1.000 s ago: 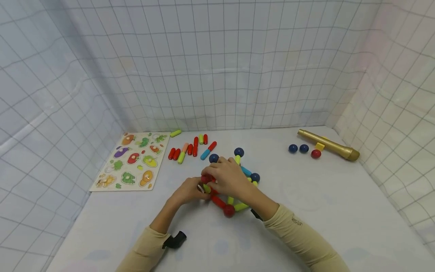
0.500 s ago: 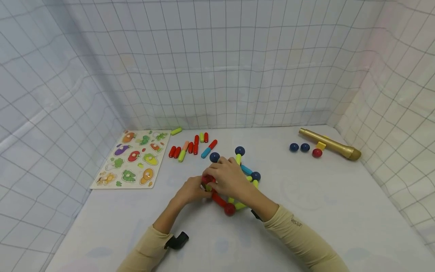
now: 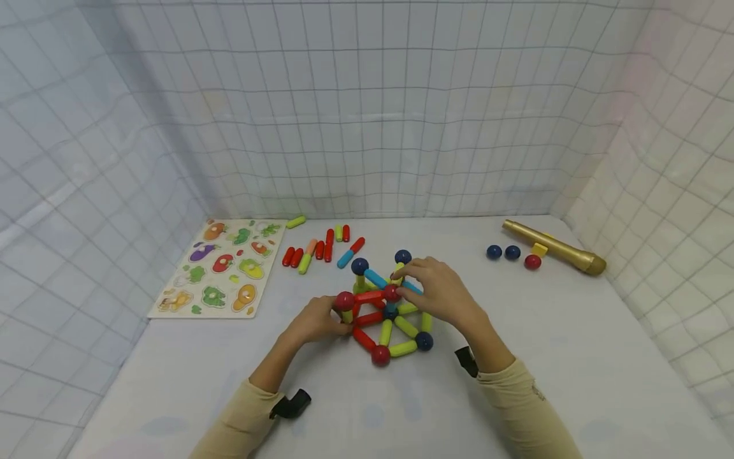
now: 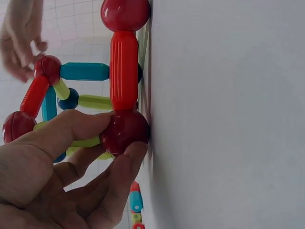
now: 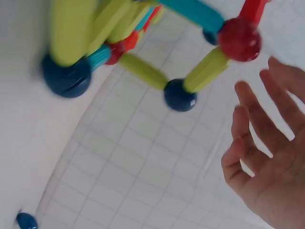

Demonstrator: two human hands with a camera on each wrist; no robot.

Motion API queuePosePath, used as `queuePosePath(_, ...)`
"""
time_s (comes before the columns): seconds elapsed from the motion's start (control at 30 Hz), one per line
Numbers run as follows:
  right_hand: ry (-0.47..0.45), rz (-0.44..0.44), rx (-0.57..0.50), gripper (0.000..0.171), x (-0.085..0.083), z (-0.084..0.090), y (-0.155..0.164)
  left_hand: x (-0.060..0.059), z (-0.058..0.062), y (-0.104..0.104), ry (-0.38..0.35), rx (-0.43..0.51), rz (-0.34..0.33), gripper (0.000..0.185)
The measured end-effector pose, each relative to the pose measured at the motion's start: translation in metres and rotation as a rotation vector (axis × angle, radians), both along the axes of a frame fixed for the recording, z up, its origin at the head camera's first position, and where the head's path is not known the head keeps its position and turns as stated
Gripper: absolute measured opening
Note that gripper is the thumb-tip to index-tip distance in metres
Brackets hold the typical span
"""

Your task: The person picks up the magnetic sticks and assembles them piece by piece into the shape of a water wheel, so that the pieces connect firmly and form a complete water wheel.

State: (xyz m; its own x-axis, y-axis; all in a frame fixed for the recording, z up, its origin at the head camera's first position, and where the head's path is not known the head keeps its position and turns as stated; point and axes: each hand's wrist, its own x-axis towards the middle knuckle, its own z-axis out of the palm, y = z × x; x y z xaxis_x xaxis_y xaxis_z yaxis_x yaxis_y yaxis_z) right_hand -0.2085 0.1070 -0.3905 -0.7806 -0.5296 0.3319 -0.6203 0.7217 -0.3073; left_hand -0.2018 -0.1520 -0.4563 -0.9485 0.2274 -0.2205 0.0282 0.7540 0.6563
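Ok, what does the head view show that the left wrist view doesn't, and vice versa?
Only the head view shows the vegetable-picture board, the gold microphone-shaped object, the two loose blue balls and the loose red ball near it.

Only the left wrist view clearly shows the lower red ball pinched by the left hand; it can't be made out from the head.

Both show the ball-and-rod frame, both hands, with the right hand near a raised red ball, and some loose rods.

The left sleeve (image 3: 236, 421) and right sleeve (image 3: 529, 411) are beige; a dark marking (image 3: 537, 391), too small to read, sits near the right cuff (image 3: 496, 372). Stubby black fittings (image 3: 292, 405) stick out beside both cuffs (image 3: 259, 390).
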Motion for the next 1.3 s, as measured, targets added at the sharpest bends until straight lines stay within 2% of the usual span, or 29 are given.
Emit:
queuePosePath(0.07,-0.048,0.034,0.015,0.024,0.0,-0.005,0.006,-0.001,0.003,-0.004,0.003,-0.016,0.017,0.038)
queuePosePath(0.13,-0.053,0.076,0.025,0.03,0.001,-0.009,0.007,-0.003,0.006,-0.008,0.012,-0.026,0.022,0.038)
queuePosePath(0.27,0.043,0.12,0.046,0.035,0.003,-0.013,0.004,-0.011,0.006,-0.01,0.022,-0.011,0.031,0.037)
queuePosePath(0.43,0.166,0.072,0.086,0.035,0.004,-0.015,-0.001,-0.022,-0.002,-0.007,0.077,0.073,0.054,0.037)
queuePosePath(0.57,0.189,0.033,0.095,0.036,0.006,-0.016,0.0,-0.029,-0.008,-0.007,0.129,0.117,0.106,0.036)
queuePosePath(0.67,0.19,0.037,0.085,0.034,0.007,-0.018,-0.001,-0.04,-0.002,-0.017,0.218,0.001,0.211,0.031)
queuePosePath(0.73,0.198,0.043,0.077,0.034,0.007,-0.019,-0.003,-0.052,0.003,-0.025,0.304,-0.134,0.281,0.029)
queuePosePath(0.83,0.205,0.045,0.065,0.033,0.008,-0.02,-0.004,-0.072,0.009,-0.034,0.36,-0.343,0.343,0.028)
queuePosePath(0.93,0.195,0.038,0.066,0.032,0.008,-0.022,-0.003,-0.087,0.005,-0.038,0.325,-0.491,0.32,0.032)
queuePosePath(1.03,0.188,0.041,0.063,0.032,0.009,-0.023,-0.004,-0.093,0.001,-0.041,0.278,-0.58,0.274,0.032)
queuePosePath(1.17,0.202,0.054,0.048,0.031,0.008,-0.024,-0.006,-0.095,-0.002,-0.042,0.299,-0.632,0.249,0.022)
queuePosePath(1.3,0.217,0.046,0.048,0.03,0.006,-0.022,-0.006,-0.093,0.0,-0.041,0.328,-0.636,0.255,0.023)
